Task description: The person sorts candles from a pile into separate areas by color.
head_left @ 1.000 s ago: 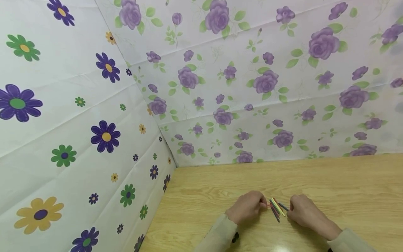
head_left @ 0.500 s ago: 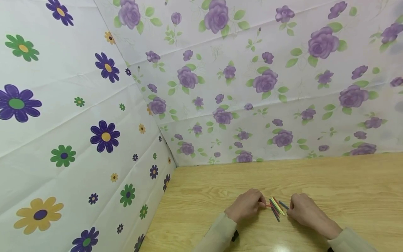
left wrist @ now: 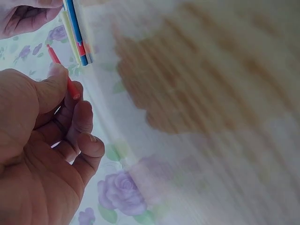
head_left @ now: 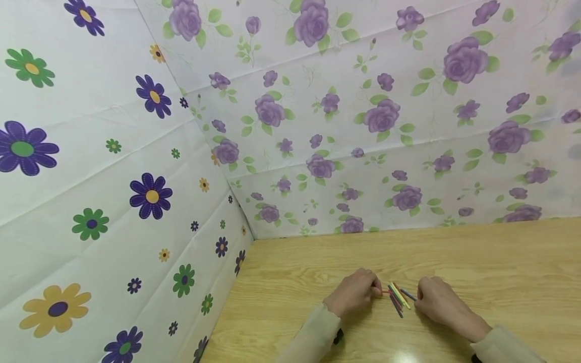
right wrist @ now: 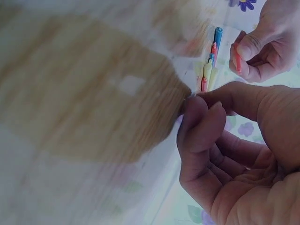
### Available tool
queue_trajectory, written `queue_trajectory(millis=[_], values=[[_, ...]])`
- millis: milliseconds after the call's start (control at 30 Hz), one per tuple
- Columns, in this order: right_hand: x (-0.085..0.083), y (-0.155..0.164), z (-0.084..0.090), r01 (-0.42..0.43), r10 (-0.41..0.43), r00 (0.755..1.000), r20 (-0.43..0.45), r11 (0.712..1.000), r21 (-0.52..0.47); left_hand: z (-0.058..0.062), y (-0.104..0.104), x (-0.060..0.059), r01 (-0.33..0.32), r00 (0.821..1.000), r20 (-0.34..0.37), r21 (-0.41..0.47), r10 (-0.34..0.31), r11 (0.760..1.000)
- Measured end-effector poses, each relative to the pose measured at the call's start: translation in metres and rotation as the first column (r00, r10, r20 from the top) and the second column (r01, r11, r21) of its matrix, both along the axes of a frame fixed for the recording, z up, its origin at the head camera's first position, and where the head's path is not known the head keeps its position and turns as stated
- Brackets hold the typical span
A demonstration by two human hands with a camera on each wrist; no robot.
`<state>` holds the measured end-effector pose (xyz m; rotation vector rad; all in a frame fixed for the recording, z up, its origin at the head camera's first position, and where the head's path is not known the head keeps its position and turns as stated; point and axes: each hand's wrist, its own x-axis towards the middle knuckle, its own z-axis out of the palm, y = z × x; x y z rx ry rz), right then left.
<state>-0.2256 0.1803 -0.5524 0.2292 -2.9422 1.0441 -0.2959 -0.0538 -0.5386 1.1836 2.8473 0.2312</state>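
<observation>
A small heap of thin coloured sticks [head_left: 398,297], blue, yellow and red among them, lies on the wooden table between the two hands. My left hand [head_left: 356,293] is at the heap's left and pinches a red stick [left wrist: 63,72] between thumb and index finger. In the left wrist view its far end points up and left, apart from the other sticks. On the heap's right, my right hand [head_left: 442,305] pinches the near end of a dark blue stick [head_left: 408,294]. The right wrist view hides most of that stick behind the fingertips.
The wooden table [head_left: 290,267] reaches back to a white cloth wall with purple roses [head_left: 317,166]. A second cloth wall with daisies [head_left: 152,196] borders the table's left side. Light-coloured sleeves [head_left: 313,335] cover the forearms.
My left hand has drawn slightly up and left with the red stick, which shows more clearly beside the heap. The right hand has hardly moved.
</observation>
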Motion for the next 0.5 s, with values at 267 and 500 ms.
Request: queue_trajectory(millis=[267, 500], values=[[-0.001, -0.012, 0.003, 0.038, -0.038, 0.998, -0.053, 0.999, -0.004, 0.002, 0.000, -0.002, 0.005, 1.000, -0.015, -0.007, -0.005, 1.000], [-0.004, -0.019, 0.002, 0.015, -0.016, 0.998, -0.066, 1.000, -0.011, 0.001, -0.001, -0.002, 0.011, 1.000, -0.019, 0.001, -0.011, 1.000]])
